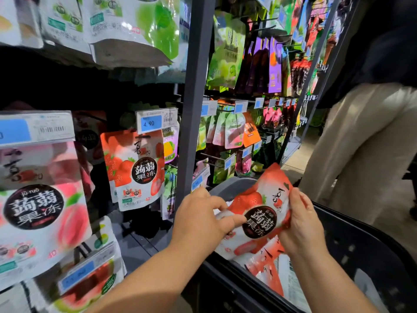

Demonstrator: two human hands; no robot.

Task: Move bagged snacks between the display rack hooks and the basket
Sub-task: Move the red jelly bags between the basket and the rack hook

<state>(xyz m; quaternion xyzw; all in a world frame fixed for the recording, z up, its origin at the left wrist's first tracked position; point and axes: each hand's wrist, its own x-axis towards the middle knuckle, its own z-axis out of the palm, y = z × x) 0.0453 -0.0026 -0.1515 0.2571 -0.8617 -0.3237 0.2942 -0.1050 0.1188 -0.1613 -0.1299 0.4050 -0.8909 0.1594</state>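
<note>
1. Your left hand (200, 220) pinches the strawberry jelly bag (259, 220) at its nine o'clock edge.
2. Your right hand (302, 227) grips its three o'clock edge.
3. You hold it above the dark basket (365, 236), over more red bags (268, 269) at six o'clock.
4. A matching bag (133, 168) hangs on the rack (194, 86) at ten o'clock.

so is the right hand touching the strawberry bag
Touching. The head view shows the right hand gripping the strawberry bag at its right edge, fingers curled round it.
</note>
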